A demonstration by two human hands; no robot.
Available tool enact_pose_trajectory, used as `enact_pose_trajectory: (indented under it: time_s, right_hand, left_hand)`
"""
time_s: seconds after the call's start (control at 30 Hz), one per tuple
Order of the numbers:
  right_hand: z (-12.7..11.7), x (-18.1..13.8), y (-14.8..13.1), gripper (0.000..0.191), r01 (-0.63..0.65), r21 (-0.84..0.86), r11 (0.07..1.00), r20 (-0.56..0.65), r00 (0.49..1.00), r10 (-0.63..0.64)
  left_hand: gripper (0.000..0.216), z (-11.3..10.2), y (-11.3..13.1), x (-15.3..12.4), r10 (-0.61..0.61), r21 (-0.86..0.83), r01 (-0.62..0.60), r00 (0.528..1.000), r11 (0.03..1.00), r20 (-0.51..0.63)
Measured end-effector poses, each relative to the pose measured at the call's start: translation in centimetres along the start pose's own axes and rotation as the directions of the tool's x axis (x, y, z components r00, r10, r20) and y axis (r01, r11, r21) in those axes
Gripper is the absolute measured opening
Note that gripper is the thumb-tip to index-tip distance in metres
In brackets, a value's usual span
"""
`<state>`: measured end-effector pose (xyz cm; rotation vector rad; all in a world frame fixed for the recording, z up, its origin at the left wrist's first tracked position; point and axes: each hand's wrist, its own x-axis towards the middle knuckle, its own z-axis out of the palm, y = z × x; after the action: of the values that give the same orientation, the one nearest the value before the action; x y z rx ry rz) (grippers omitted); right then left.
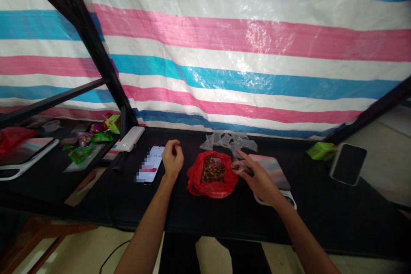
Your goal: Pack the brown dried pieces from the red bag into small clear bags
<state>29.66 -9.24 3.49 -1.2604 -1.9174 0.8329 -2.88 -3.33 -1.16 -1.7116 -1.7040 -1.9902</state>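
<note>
A red plastic bag (pixel 194 180) stands rolled down on the black table, full of small brown, bean-like pieces (pixel 212 174). A small clear plastic cup (pixel 215 162) rests on top of them. Beside the bag's right rim, my right hand (pixel 255 173) pinches a small clear plastic bag (pixel 238 166) between thumb and fingers. My left hand (pixel 172 157) is curled closed between the red bag and a lit phone (pixel 151 165), with nothing visible in it. Partly under my right hand and forearm lies a white digital scale (pixel 272 169).
Clear plastic bags (pixel 229 140) lie behind the red bag. To the right are a green packet (pixel 322 151) and a dark-screened phone (pixel 348 164). A white power strip (pixel 131 138), snack packets (pixel 78 154) and another scale (pixel 30 158) are at left. Striped sheeting (pixel 224 72) hangs behind.
</note>
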Motion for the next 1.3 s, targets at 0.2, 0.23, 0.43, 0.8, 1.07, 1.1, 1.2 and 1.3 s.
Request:
enact_pose_trajectory:
  time_s: [0.2, 0.23, 0.43, 0.8, 1.07, 1.1, 1.2, 1.3]
  right_hand:
    - [-6.5, -1.2, 4.3, 0.067, -0.012, -0.373, 0.928, -0.105, 0.994, -0.029]
    - [-7.2, -1.4, 5.1, 0.067, -0.023, -0.449, 0.893, -0.098, 0.995, -0.023]
    - [-7.3, -2.5, 6.7, 0.081, 0.039, -0.546, 0.837, -0.093, 0.990, -0.107]
    - [-7.4, -7.0, 6.7, 0.066, -0.039, -0.503, 0.863, -0.464, 0.855, -0.232]
    - [-8.2, -6.5, 6.4, 0.054, -0.032, -0.431, 0.902, -0.500, 0.840, -0.209]
    - [-8.1, -6.4, 6.3, 0.054, -0.029, -0.436, 0.899, -0.493, 0.844, -0.212]
    - [-8.0, -6.3, 6.3, 0.053, -0.022, -0.451, 0.892, -0.481, 0.848, -0.221]
    - [-8.0, -6.2, 6.5, 0.051, -0.014, -0.461, 0.887, -0.474, 0.849, -0.233]
  left_hand:
    - [0.014, 0.0, -0.1, 0.0, -0.002, -0.004, 0.002, 1.000, 1.000, 0.005]
    - [0.014, 0.0, -0.1, 0.0, 0.001, -0.004, 0.000, 1.000, 1.000, 0.009]
    - [0.013, 0.1, -0.2, -0.1, 0.012, -0.001, -0.012, 1.000, 1.000, 0.027]
    - [0.011, 0.1, -0.4, -0.4, 0.026, 0.020, -0.027, 0.998, 0.999, 0.054]
    - [0.011, 0.0, -0.3, -0.5, 0.064, 0.007, -0.065, 0.995, 0.998, 0.081]
    - [0.011, 0.0, -0.2, -0.5, 0.066, 0.007, -0.067, 0.994, 0.998, 0.082]
    - [0.010, 0.1, -0.3, -0.5, 0.067, 0.010, -0.068, 0.994, 0.998, 0.084]
    - [0.011, 0.2, -0.5, -0.6, 0.069, 0.015, -0.070, 0.993, 0.997, 0.092]
